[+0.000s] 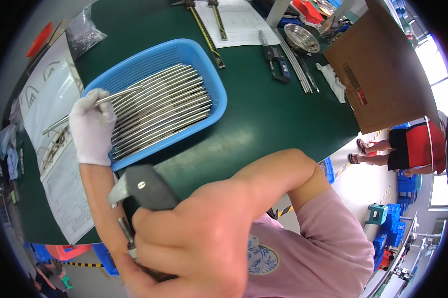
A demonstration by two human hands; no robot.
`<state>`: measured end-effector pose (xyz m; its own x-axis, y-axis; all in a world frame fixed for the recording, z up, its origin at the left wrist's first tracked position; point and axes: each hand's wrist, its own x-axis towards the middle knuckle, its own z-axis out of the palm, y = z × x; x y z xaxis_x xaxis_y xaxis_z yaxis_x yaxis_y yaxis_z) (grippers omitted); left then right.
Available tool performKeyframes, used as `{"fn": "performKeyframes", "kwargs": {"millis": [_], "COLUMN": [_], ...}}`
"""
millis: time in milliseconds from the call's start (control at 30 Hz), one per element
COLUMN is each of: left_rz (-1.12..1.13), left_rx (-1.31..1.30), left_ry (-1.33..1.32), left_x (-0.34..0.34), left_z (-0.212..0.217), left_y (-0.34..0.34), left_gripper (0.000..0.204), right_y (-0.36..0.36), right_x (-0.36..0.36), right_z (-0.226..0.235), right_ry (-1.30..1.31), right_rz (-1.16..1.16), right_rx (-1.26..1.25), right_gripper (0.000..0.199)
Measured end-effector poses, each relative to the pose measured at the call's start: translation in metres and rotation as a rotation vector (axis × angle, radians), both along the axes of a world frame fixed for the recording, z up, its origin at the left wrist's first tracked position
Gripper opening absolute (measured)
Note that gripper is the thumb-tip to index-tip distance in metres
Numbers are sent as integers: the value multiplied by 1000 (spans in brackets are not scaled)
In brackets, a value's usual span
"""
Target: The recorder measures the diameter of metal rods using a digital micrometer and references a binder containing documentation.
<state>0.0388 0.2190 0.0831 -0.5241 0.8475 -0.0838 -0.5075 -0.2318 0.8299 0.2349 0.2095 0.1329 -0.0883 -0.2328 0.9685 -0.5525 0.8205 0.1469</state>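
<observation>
My left hand (pixel 91 129), in a white glove, pinches a thin metal rod (pixel 127 93) at the left edge of a blue plastic basket (pixel 221 94). The rod slants across the fingers, one end over the basket and the other out past its left side. Many similar shiny rods (pixel 162 107) lie side by side in the basket. Close to the camera, my bare right hand (pixel 199 243) is wrapped round a micrometer (pixel 148 188) with a dark grey frame. Its open jaw faces left, over my left forearm, with no rod in it. The right hand partly hides the micrometer.
On the green table lie calipers (pixel 204 32) by papers (pixel 241 25), another micrometer (pixel 276 62) and loose rods (pixel 294 62). A metal bowl (pixel 303 38) and a cardboard box (pixel 383 69) stand right. Plastic-covered sheets (pixel 60 198) lie left. A person (pixel 415 149) stands beyond the table.
</observation>
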Motion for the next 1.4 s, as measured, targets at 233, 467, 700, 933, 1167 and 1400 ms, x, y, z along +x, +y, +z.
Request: {"fn": "performKeyframes", "kwargs": {"millis": [233,467,700,933,1167,1400], "left_rz": [-93,-100,-231,-219,-301,-497], "left_rx": [-78,-262,-331,-369,-364,-266], "left_ry": [148,-4,-356,-420,-465,-335], "left_x": [4,9,-12,-17,-29,-28], "left_z": [-4,7,-11,-25,-28,-35], "left_y": [11,21,53,78,79,61], "left_gripper": [23,27,24,28,32,36], "right_y": [18,19,34,47,58,93], "right_x": [11,8,4,2,-5,-20], "right_z": [0,-10,-11,-13,-15,-24], "right_ry": [127,53,-57,-80,-85,-344], "right_rz": [62,0,-145,-154,-173,-42], "right_rx": [-146,-208,-56,-78,-127,-711], "right_gripper": [36,33,44,38,27,16]}}
